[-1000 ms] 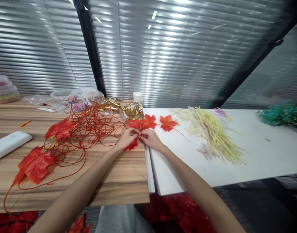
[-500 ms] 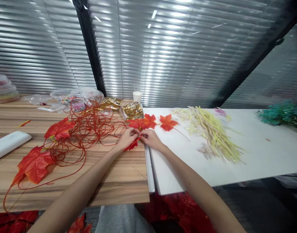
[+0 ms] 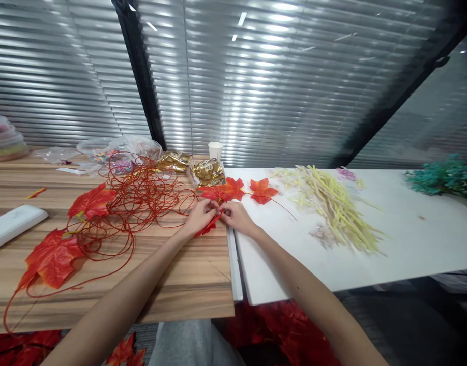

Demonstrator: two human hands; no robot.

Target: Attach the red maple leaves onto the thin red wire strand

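Note:
My left hand and my right hand meet where the wooden and white tabletops join. Fingers of both are pinched together on a red artificial maple leaf, partly hidden below them. Its stem and any cord between the fingertips are too small to make out. Just beyond my hands lie more red-orange maple leaves on a thin cord. Left of them spreads a loose tangle of red cord. Two larger leaves, an upper one and a lower one, rest beside the tangle.
Gold foil packets and a white paper cup stand behind my hands. A white oblong device lies far left. Yellow stems cover part of the white table; teal flowers are at right.
The view has shifted very slightly. Both hands stay pinched at the leaf in nearly the same place, with no other clear movement.

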